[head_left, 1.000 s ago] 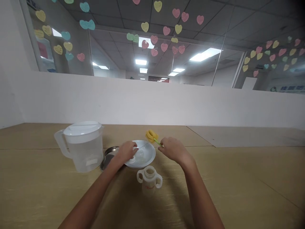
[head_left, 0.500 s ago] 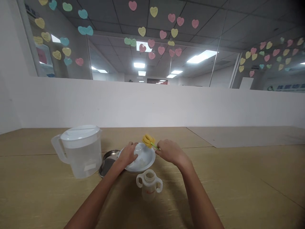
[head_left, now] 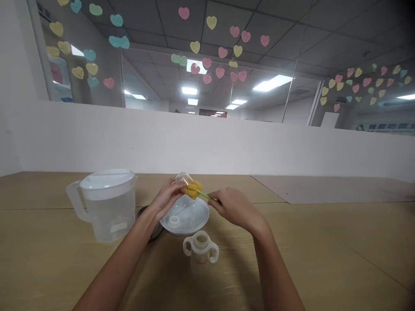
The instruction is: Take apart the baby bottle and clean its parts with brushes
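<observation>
My left hand (head_left: 167, 198) is closed on a clear domed bottle cap (head_left: 183, 177), raised above the white bowl. In my right hand (head_left: 231, 205) is the green handle of a bottle brush, and its yellow sponge head (head_left: 192, 189) meets the open side of the cap; how far it goes in I cannot tell. Below them sits the white bowl (head_left: 201, 218), with a small white ring-shaped part (head_left: 174, 221) at its left inside. A baby bottle (head_left: 200, 255) with two side handles stands upright and uncapped in front of the bowl.
To the left stands a large lidded plastic pitcher (head_left: 112, 211) holding clear liquid. Between it and the bowl lies a round metal dish (head_left: 157, 234), partly hidden by my left forearm. A white wall (head_left: 207, 144) rises behind the table.
My left hand has come up out of the bowl with the clear cap. The brush's sponge has moved slightly left and now meets the cap. The white ring-shaped part now shows.
</observation>
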`<state>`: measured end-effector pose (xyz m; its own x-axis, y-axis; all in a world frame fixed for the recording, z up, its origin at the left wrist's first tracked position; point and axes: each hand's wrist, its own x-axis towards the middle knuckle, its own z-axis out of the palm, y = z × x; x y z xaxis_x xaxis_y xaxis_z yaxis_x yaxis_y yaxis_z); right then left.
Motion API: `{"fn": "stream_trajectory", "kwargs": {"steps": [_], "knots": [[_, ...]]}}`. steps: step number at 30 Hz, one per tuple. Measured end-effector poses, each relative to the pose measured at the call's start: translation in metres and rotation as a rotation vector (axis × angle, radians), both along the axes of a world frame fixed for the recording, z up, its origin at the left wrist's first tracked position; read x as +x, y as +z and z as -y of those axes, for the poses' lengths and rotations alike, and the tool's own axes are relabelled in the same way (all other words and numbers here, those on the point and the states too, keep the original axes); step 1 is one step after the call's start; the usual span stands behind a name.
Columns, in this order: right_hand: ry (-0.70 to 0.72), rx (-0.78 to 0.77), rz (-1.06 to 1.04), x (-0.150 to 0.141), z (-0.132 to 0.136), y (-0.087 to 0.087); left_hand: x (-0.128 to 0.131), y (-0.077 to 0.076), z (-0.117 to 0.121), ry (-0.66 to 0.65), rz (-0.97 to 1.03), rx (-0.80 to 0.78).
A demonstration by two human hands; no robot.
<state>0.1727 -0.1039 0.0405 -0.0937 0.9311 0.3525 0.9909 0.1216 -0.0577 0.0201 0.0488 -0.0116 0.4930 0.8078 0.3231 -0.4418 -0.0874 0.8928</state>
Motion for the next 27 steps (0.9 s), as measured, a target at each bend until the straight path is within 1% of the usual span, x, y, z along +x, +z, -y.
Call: {"fn": "stream_trajectory", "kwargs": {"steps": [2,5,6,8,10,12,14,15,17,19,21,22,23,25,26,27], "knots": [[-0.016,0.051,0.037,-0.002,-0.001,0.000,-0.003,0.004,0.006,-0.004,-0.046,0.018],[-0.013,0.136,0.055,-0.004,-0.003,-0.001,-0.013,0.013,0.015,-0.097,-0.116,0.075],[-0.011,0.165,0.048,-0.004,-0.005,-0.001,-0.018,0.018,0.018,-0.104,-0.145,0.110],[0.018,0.203,0.004,-0.002,-0.008,-0.003,-0.028,0.027,0.025,-0.037,-0.216,0.220],[0.117,0.178,-0.107,0.002,-0.014,-0.005,-0.038,0.038,0.032,0.062,-0.284,0.377],[0.261,0.083,-0.285,0.007,-0.020,-0.009,-0.046,0.047,0.039,0.134,-0.308,0.533],[0.377,-0.019,-0.436,0.010,-0.025,-0.011,-0.051,0.052,0.044,0.161,-0.355,0.605],[0.403,-0.040,-0.465,0.010,-0.027,-0.011,-0.051,0.053,0.046,0.158,-0.409,0.596],[0.380,0.009,-0.398,0.008,-0.027,-0.011,-0.049,0.051,0.045,0.178,-0.539,0.507],[0.294,0.141,-0.240,0.003,-0.023,-0.009,-0.043,0.046,0.043,0.302,-0.590,0.416],[0.213,0.244,-0.133,-0.001,-0.020,-0.008,-0.037,0.042,0.042,0.429,-0.555,0.428],[0.192,0.258,-0.128,-0.001,-0.019,-0.007,-0.035,0.042,0.043,0.441,-0.532,0.471],[0.186,0.245,-0.156,0.000,-0.018,-0.006,-0.035,0.043,0.044,0.410,-0.516,0.525],[0.209,0.168,-0.271,0.005,-0.019,-0.006,-0.036,0.048,0.050,0.299,-0.503,0.639],[0.228,0.126,-0.328,0.008,-0.020,-0.007,-0.038,0.051,0.054,0.273,-0.501,0.685],[0.243,0.094,-0.365,0.009,-0.021,-0.007,-0.040,0.053,0.056,0.275,-0.507,0.718]]}}
